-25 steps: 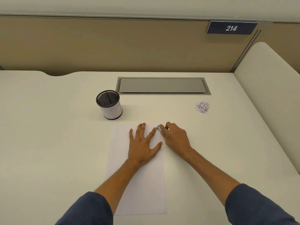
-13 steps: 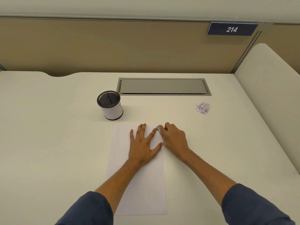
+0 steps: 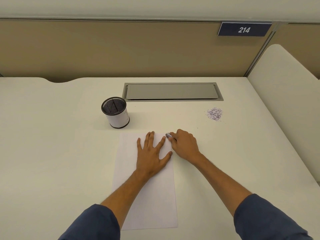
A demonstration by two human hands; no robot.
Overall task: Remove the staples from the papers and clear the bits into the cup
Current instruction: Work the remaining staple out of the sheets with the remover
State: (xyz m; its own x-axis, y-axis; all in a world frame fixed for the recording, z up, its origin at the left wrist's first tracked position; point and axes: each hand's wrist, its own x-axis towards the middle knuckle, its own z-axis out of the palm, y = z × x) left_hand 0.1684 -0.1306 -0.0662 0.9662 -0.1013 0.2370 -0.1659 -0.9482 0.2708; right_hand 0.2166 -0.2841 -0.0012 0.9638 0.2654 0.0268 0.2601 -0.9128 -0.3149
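Observation:
White papers (image 3: 152, 201) lie lengthwise on the desk in front of me. My left hand (image 3: 152, 153) presses flat on their upper part, fingers spread. My right hand (image 3: 185, 144) is closed around a small silver staple remover (image 3: 168, 135), whose tip sits at the papers' top right corner. The staple itself is too small to see. A black mesh cup (image 3: 116, 112) with a white wrap stands upright behind the papers, to the left. A small heap of pale purple paper bits (image 3: 215, 114) lies on the desk to the back right.
A grey cable hatch (image 3: 171, 91) is set flush in the desk behind the cup. A beige partition with a "214" sign (image 3: 244, 29) closes the back. A cream side panel (image 3: 284, 104) rises along the right edge.
Both hands hold nearly the same pose. The right hand has edged slightly along the papers' top right corner with the staple remover; the view shifted a little.

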